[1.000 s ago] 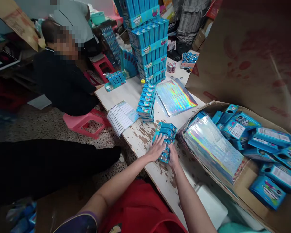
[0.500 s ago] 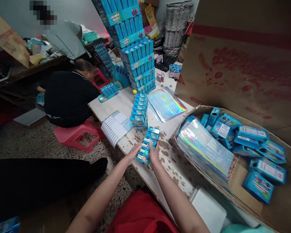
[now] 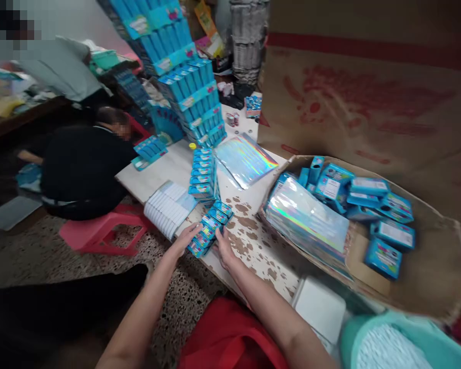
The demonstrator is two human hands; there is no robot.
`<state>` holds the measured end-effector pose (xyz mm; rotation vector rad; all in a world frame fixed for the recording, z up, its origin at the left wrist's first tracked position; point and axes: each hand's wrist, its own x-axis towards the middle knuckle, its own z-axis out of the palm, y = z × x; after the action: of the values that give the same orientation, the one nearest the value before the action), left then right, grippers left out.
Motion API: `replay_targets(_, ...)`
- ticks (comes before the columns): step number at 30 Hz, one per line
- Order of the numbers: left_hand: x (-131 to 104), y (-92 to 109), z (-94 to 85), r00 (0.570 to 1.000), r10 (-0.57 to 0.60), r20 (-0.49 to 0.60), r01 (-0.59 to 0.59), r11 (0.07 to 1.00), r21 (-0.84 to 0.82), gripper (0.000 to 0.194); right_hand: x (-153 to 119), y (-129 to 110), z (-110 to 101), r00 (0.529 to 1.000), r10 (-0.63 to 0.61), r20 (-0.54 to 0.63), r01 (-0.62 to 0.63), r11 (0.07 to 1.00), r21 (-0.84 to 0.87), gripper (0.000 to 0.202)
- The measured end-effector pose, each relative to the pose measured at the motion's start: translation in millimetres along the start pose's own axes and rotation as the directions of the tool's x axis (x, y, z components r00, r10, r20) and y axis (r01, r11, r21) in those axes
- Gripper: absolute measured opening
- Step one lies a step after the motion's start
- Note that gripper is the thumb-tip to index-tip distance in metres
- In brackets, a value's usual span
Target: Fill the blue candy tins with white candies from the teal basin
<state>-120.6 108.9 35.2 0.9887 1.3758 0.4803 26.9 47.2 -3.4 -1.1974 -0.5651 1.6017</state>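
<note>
A short row of small blue candy boxes (image 3: 211,224) lies slantwise near the table's front edge, between my two hands. My left hand (image 3: 187,238) presses along its left side, fingers wrapped partly out of sight. Against the right side sits my right hand (image 3: 224,248), its thumb up beside the boxes and its other fingers mostly hidden. Just beyond stands another neat row of blue candy boxes (image 3: 202,174), stacked on more boxes. To its left is a pad of printed sheets (image 3: 171,209); behind it on the right are shiny holographic sheets (image 3: 246,160).
A tall stack of blue display trays (image 3: 200,102) rises at the back. On the right, a cardboard box (image 3: 426,287) holds loose blue boxes and a holographic pack. A teal tub (image 3: 353,333) is below it. A person in black (image 3: 86,164) sits left on a pink stool (image 3: 100,230).
My view has swung right, so the scene sits further left. The held row has turned, showing printed faces instead of shiny ones. My right thumb has moved from across the boxes to their side.
</note>
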Motion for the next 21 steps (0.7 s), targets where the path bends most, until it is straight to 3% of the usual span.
replay_targets(3, -6.3, -4.0, 1.0, 0.973, 0.115, -0.201, -0.042, 0.941, 0.334, 0.071, -19.7, -16.6, -22.5, 0.995, 0.018, -0.097, -0.026, 0.996, -0.079, 0.081)
replay_targets(4, -10.4, -5.9, 4.2, 0.931, 0.237, -0.279, -0.076, 0.871, 0.485, 0.071, -31.3, -24.5, -33.5, 0.992, 0.014, -0.126, -0.027, 0.995, -0.101, 0.078)
replay_targets(6, -20.7, -9.9, 16.6, 0.774, 0.549, -0.314, -0.180, 0.667, 0.723, 0.068, -64.5, -41.9, -58.7, 0.986, -0.019, -0.168, -0.011, 0.984, -0.176, 0.067)
replay_targets(8, -32.8, -14.1, 39.6, 0.638, 0.743, -0.201, -0.317, 0.492, 0.811, 0.060, -109.9, -58.8, -86.3, 0.975, -0.094, -0.201, 0.029, 0.952, -0.304, 0.054)
replay_targets(9, -39.1, -16.6, 55.3, 0.608, 0.785, -0.122, -0.398, 0.433, 0.809, 0.055, -135.7, -66.2, -100.8, 0.963, -0.144, -0.227, 0.051, 0.927, -0.372, 0.049)
replay_targets(11, -51.1, -22.1, 92.0, 0.610, 0.789, 0.078, -0.562, 0.360, 0.745, 0.045, -189.8, -77.2, -131.6, 0.908, -0.234, -0.347, 0.063, 0.897, -0.438, 0.041)
replay_targets(13, -60.6, -26.4, 129.6, 0.617, 0.729, 0.294, -0.696, 0.332, 0.637, 0.035, -244.4, -82.3, -164.5, 0.791, -0.287, -0.541, 0.045, 0.908, -0.417, 0.038)
replay_targets(16, -64.3, -14.6, 174.7, 0.568, 0.665, 0.485, -0.801, 0.310, 0.512, 0.028, -324.3, -78.5, -214.6, 0.485, -0.355, -0.799, -0.030, 0.906, -0.421, 0.044)
replay_targets(19, -45.6, 37.5, 209.1, 0.502, 0.733, 0.459, -0.835, 0.274, 0.476, 0.030, -393.1, -61.8, -260.3, 0.130, -0.512, -0.849, -0.300, 0.796, -0.526, 0.063)
replay_targets(21, -19.9, 90.5, 232.5, 0.501, 0.763, 0.407, -0.818, 0.264, 0.511, 0.038, -424.0, -44.9, -286.0, 0.020, -0.577, -0.816, -0.525, 0.689, -0.500, 0.079)
